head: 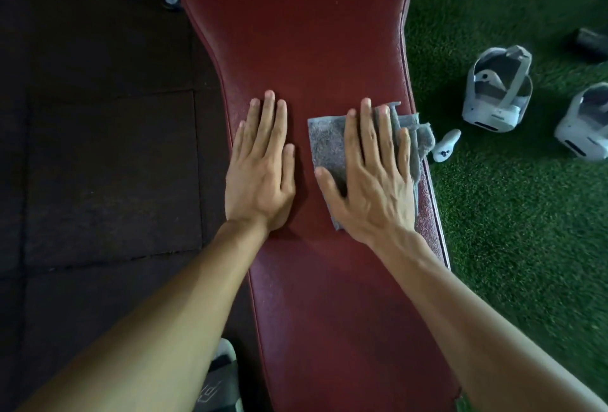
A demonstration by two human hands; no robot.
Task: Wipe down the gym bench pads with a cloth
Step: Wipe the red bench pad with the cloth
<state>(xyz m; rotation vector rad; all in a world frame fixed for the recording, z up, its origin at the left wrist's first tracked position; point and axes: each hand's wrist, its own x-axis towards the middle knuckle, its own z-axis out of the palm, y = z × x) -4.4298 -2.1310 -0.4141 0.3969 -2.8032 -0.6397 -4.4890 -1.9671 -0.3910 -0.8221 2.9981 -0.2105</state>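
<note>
A long dark red bench pad (306, 33) runs up the middle of the head view and narrows where my hands are. My left hand (261, 168) lies flat on the pad's left side with its fingers straight. A grey cloth (325, 145) lies on the pad's right side, bunched at the right edge. My right hand (371, 174) presses flat on the cloth with its fingers straight and spread.
Green artificial turf (526, 247) lies right of the bench with two white headsets (498, 95) (582, 125) and a white controller (445, 145) on it. Dark rubber floor tiles (98, 148) lie to the left. A dark object (589, 41) sits far right.
</note>
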